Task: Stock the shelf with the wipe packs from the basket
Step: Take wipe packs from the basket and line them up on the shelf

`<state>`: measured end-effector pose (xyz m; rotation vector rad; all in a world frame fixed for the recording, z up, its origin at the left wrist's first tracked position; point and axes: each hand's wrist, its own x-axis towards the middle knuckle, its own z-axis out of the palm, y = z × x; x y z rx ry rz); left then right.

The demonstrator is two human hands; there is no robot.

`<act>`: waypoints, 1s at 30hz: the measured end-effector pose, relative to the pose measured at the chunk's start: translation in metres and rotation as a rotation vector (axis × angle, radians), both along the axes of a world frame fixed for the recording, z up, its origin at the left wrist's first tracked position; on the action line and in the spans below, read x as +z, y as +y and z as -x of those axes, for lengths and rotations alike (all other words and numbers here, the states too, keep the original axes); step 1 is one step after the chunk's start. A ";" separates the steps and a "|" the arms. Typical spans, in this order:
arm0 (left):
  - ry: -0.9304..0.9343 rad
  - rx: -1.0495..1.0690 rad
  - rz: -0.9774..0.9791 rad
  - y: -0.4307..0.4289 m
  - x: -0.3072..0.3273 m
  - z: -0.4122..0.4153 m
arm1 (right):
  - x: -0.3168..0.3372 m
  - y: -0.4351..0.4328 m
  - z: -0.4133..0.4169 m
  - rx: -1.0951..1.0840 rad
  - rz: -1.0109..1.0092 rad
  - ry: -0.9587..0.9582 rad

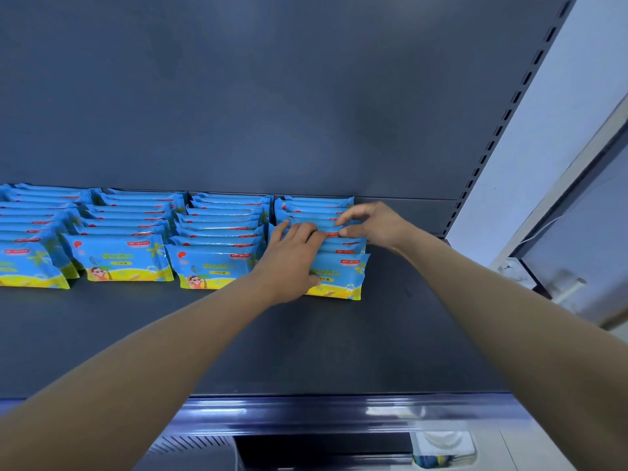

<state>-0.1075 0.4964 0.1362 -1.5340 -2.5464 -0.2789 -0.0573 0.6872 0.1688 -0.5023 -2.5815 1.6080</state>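
On the shelf (390, 334) stand four rows of wipe packs (217, 263). The left hand (292, 256) and the right hand (370, 222), fingers bent, both touch the rightmost row (343, 266).

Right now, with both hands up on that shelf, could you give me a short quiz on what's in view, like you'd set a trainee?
1. True or false: the left hand rests on the rightmost row of wipe packs.
2. How many rows of packs stand on the shelf: A two, B four, C six?
3. Fill in: the right hand touches the packs at the row's ____ (front/middle).

Key: 1 true; 2 B; 3 middle.
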 end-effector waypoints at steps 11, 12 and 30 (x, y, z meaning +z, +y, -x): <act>0.029 0.092 0.057 -0.004 -0.001 -0.003 | -0.004 0.006 -0.002 -0.089 -0.068 -0.049; 0.018 0.090 0.062 -0.004 0.000 -0.003 | -0.005 0.005 -0.002 -0.104 -0.064 -0.048; 0.091 0.096 0.176 -0.007 0.005 -0.008 | 0.001 -0.003 -0.012 -0.239 0.505 0.031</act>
